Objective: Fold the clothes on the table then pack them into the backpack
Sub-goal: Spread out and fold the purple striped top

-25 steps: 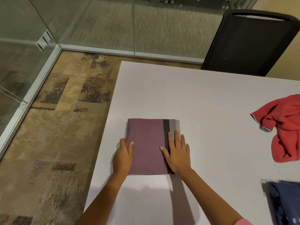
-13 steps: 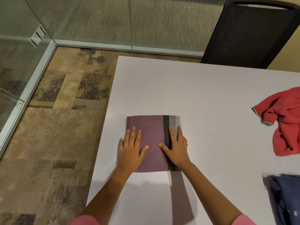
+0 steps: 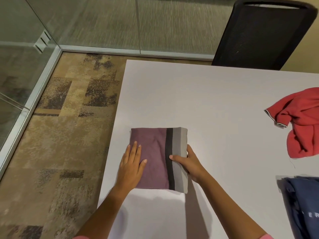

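Now, starting at the left of my view, I see patterned brown carpet [image 3: 57, 152] running beside the white counter [image 3: 215, 100], with a glass partition [image 3: 25, 40] beyond it. My left hand [image 3: 132, 167] lies flat, fingers straight and close together, palm down on the left part of the folded purple garment [image 3: 151, 157]. That garment sits on the counter near its left edge, folded into a neat rectangle, with a black stripe [image 3: 169, 159] and then a grey band [image 3: 179, 144] running along the side nearer my right hand. My right hand [image 3: 190, 163] grips that grey edge: the thumb lies on top, reaching across to the black stripe, while the fingers curl round the edge, and I cannot tell how far they reach beneath the fabric. Pink sleeve cuffs show at the bottom of the picture on both arms. Well to the right of my right hand, a crumpled red garment [image 3: 303, 125] lies loose on the counter, reaching the frame edge. Nearer me on that same side lies a navy garment [image 3: 303, 204] with pale letters, partly cut off by the frame. Beyond the counter, to the far right of my hands, stands a black mesh chair [image 3: 262, 33] against its far edge.
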